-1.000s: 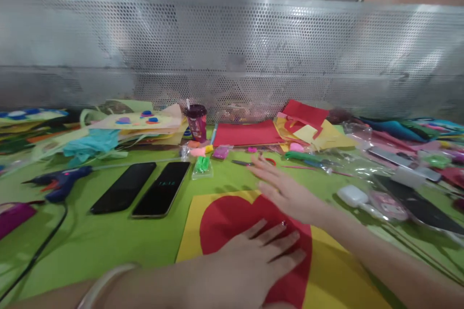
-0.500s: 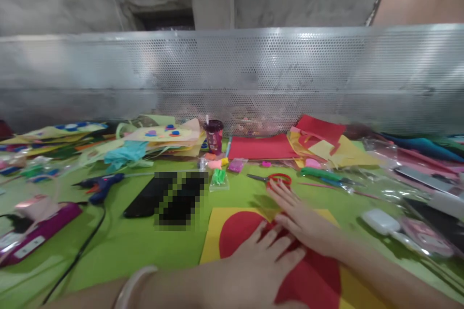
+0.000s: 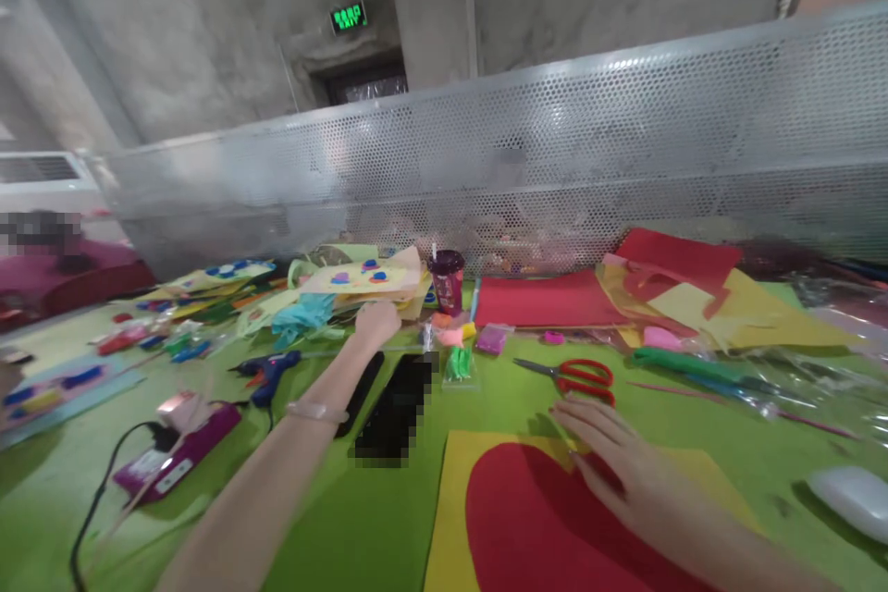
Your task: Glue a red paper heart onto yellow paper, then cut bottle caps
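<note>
While a sign [image 3: 348, 18] reads EXIT, right fingers [image 3: 602, 425] extend near a heart [image 3: 527, 518]; left fingers [image 3: 378, 314], grip unclear.

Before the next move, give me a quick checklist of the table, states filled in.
1. Red heart on the yellow sheet: ok for the visible part; its lower end is out of frame.
2. Right hand pressing the heart: cannot tell; it is open over the heart and sheet, contact unclear.
3. Left hand free: cannot tell; it is at the paper stack, fingers hidden.
4. Scissors off the sheet: ok, lying beyond its far edge.
5. Cup upright: ok.
6. Left phone in full view: not ok, left forearm covers part.
</note>
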A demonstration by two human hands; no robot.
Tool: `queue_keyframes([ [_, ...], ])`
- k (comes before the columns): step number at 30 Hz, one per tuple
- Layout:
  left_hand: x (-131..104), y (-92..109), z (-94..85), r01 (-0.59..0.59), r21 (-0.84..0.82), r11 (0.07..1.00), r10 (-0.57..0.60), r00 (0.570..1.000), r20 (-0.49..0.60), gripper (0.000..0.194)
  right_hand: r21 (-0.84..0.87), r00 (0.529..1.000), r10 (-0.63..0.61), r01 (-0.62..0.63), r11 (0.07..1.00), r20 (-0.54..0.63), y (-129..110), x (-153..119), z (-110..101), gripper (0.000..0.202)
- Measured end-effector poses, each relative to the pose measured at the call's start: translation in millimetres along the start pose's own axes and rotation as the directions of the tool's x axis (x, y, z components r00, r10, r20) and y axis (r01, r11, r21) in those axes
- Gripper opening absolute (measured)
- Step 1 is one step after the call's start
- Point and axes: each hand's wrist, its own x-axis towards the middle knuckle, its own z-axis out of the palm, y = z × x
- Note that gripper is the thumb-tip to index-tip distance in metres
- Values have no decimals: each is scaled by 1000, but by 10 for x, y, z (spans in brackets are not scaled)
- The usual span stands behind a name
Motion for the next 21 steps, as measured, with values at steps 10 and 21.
queue_keyframes([
  [10, 405, -662, 349, 298, 303, 905, -332, 941, 67, 34, -16, 999, 15, -16, 1000, -40, 11, 11, -46, 42],
  [21, 543, -819, 406, 166, 337, 927, -201, 977, 72, 31, 38, 998, 15, -13, 999, -56, 57, -38, 57, 42],
])
